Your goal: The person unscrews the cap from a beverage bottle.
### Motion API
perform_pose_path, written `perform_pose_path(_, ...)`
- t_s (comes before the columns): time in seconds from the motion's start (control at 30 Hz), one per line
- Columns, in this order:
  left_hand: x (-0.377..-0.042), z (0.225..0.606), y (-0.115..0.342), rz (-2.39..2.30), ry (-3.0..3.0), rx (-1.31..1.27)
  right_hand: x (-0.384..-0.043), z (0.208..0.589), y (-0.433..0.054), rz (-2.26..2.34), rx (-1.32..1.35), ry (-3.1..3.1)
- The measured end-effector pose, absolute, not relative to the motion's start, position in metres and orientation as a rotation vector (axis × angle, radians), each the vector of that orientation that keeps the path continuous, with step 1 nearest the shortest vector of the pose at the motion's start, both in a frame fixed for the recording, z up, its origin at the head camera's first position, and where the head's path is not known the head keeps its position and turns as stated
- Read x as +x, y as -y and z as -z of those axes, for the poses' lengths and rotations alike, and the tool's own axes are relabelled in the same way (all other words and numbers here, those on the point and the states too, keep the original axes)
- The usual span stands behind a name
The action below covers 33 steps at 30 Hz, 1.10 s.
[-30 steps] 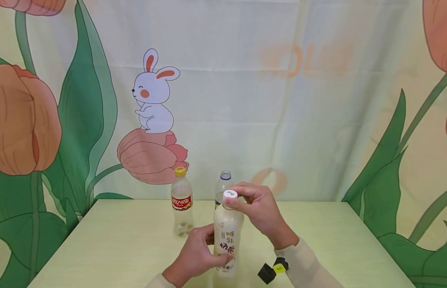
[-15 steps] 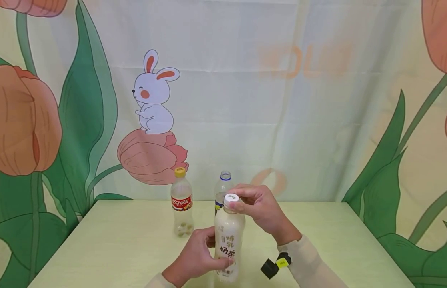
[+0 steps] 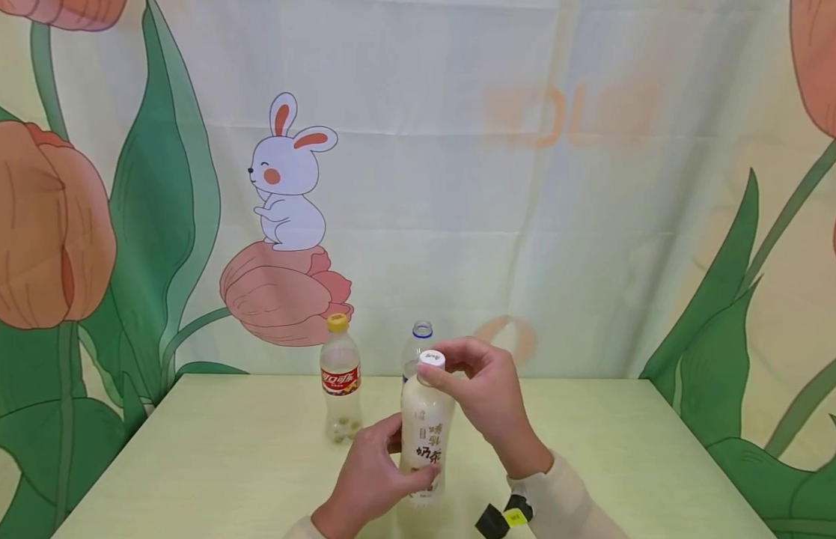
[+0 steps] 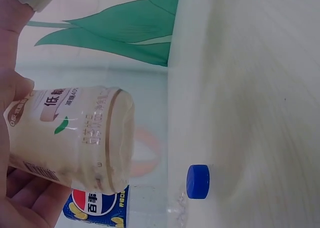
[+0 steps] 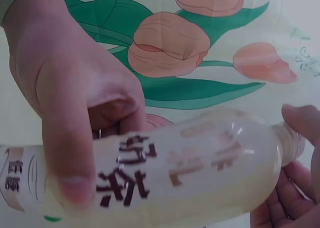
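A milk tea bottle (image 3: 423,427) with a white cap (image 3: 431,359) and dark lettering is in front of me, slightly tilted. My left hand (image 3: 373,471) grips its lower body, thumb across the front and fingers behind. With thumb and fingers my right hand (image 3: 492,393) pinches the white cap on the neck. The left wrist view shows the bottle's base raised over the table. In the right wrist view the left thumb (image 5: 72,173) lies on the label, and the right hand's fingers (image 5: 295,198) are around the neck end.
A cola bottle (image 3: 340,382) with a yellow cap and small pieces inside stands at left. Behind the milk tea stands an uncapped Pepsi bottle (image 4: 95,208), mostly hidden in the head view. A loose blue cap (image 4: 198,181) lies on the pale table (image 3: 593,442).
The milk tea bottle dips slightly, then rises a little higher in both hands. The print on its cap has turned, and the right wrist has swung lower.
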<state>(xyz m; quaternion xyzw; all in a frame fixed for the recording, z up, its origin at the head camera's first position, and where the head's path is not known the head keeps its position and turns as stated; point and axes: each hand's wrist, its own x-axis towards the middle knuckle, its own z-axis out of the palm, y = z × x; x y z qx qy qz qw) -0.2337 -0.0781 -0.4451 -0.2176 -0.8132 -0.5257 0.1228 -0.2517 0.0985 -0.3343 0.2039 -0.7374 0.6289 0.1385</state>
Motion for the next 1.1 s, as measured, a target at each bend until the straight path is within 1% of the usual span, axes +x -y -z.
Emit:
perform_pose_path(0.13,-0.233,0.447,0.077,1.500,2.357,-0.604,-0.245,0.332,-0.094,-1.769,0.467,2.145)
perform_pose_path(0.23,-0.233,0.447,0.076,1.481,2.345,-0.593,-0.241,0.331,-0.092,-1.719,0.461,2.139)
perform_pose_path(0.63,-0.231,0.447,0.077,1.445,2.307,-0.606,-0.242,0.328,-0.097,-1.607,0.682,2.125)
perform_pose_path(1.1,-0.232,0.444,0.079,1.513,2.366,-0.649,-0.251,0.326,-0.105,-1.689,0.863,2.151)
